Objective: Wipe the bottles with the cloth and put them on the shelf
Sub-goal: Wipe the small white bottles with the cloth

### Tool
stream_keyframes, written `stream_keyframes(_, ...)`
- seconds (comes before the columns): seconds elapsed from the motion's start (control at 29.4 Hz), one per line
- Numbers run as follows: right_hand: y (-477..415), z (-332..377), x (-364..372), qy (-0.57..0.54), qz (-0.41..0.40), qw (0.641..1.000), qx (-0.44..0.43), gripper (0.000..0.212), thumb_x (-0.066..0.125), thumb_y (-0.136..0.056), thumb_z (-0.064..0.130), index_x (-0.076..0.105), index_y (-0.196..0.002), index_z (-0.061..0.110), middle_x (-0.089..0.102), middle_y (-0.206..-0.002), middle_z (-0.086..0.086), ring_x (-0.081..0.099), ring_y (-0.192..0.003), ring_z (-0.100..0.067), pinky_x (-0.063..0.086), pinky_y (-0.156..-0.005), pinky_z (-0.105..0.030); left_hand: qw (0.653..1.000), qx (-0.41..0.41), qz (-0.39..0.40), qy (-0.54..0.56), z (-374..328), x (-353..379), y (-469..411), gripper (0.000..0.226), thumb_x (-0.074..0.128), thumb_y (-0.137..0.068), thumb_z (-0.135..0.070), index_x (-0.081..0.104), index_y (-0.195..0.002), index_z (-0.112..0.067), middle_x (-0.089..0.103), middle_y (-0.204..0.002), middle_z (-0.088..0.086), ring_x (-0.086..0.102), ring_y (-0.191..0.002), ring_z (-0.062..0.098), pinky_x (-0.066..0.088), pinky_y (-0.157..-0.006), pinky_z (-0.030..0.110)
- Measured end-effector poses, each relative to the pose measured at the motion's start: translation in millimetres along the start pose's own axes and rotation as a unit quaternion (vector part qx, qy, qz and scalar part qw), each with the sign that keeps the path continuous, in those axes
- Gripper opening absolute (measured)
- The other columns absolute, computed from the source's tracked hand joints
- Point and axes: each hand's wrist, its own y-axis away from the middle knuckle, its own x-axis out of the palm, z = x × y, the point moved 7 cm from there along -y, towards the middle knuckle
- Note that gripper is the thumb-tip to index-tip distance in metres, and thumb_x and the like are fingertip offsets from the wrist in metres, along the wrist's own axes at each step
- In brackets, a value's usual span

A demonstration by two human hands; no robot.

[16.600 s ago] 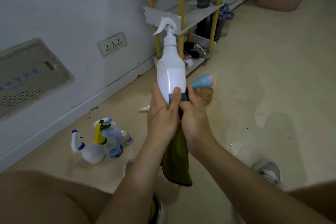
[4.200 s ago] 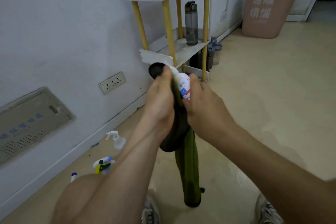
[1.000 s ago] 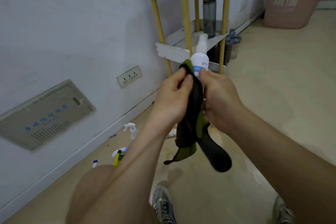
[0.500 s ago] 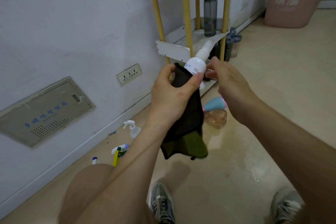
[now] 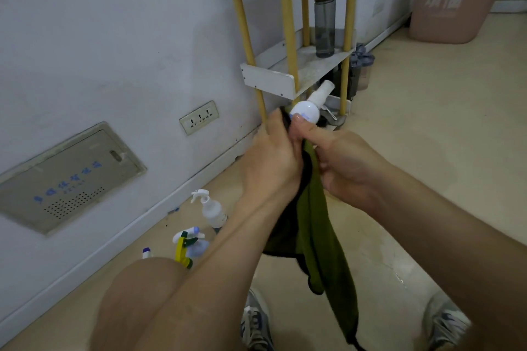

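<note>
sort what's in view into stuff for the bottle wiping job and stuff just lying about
For the job: small white spray bottle, held between left hand and right hand; dark green cloth; white shelf with yellow posts; white trigger spray bottle and yellow-trigger spray bottle on the floor.
Lying about: pink plastic bin; beige wall socket; grey wall panel.

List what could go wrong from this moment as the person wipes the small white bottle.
The white bottle lies tilted in the cloth between the left hand and right hand; it might slip out.
The cloth's long tail hangs near the shoes and could get trodden on.
The spray bottles on the floor beside the knee could be knocked over.
</note>
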Motion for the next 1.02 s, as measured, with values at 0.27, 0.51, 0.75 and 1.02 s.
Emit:
stream_keyframes(0.27, 3.0, 21.0, -23.0, -0.035, -0.065, 0.996, -0.045, 0.031, 0.067, -0.092, 0.026, 0.068, -0.106, -0.002, 0.076, -0.093, -0.015, 0.075, -0.081, -0.023, 0.061, -0.064, -0.03, 0.914, -0.061, 0.187, 0.355, 6.4, 15.1, 8.2, 0.062, 0.06, -0.087, -0.039, 0.045, -0.145, -0.024, 0.059, -0.133, -0.007, 0.057, -0.12, 0.009, 0.048, -0.103, 0.037)
stream_keyframes(0.51, 6.9, 13.2, -5.7, -0.021, 0.006, 0.999, -0.033, 0.029, 0.057, -0.098, 0.026, 0.068, -0.11, 0.003, 0.075, -0.099, -0.012, 0.074, -0.083, -0.017, 0.06, -0.067, -0.026, 0.998, 0.029, 0.044, 0.029, -12.4, -10.7, 3.9, 0.042, 0.032, -0.101, -0.051, 0.045, -0.132, -0.025, 0.056, -0.087, -0.007, 0.049, -0.073, 0.016, 0.031, -0.061, 0.033)
stream_keyframes(0.75, 8.6, 6.2, -8.5, -0.017, 0.005, 1.0, 0.009, 0.053, 0.058, -0.091, 0.053, 0.066, -0.123, 0.01, 0.074, -0.113, -0.009, 0.072, -0.102, -0.024, 0.058, -0.085, -0.036, 0.983, 0.154, -0.076, -0.057, -35.1, -23.1, 16.0, 0.057, 0.019, -0.1, -0.049, 0.064, -0.109, -0.015, 0.065, -0.066, -0.002, 0.059, -0.052, 0.023, 0.034, -0.044, 0.028)
stream_keyframes(1.02, 9.7, 3.7, -16.5, -0.024, -0.015, 0.998, 0.05, 0.06, 0.053, -0.091, 0.062, 0.067, -0.123, 0.013, 0.073, -0.109, -0.015, 0.073, -0.095, -0.028, 0.06, -0.068, -0.034, 0.971, 0.176, 0.08, 0.141, -30.3, -8.5, 19.4, 0.054, 0.055, -0.094, -0.045, 0.049, -0.138, -0.015, 0.062, -0.114, 0.001, 0.056, -0.098, 0.012, 0.043, -0.079, 0.02)
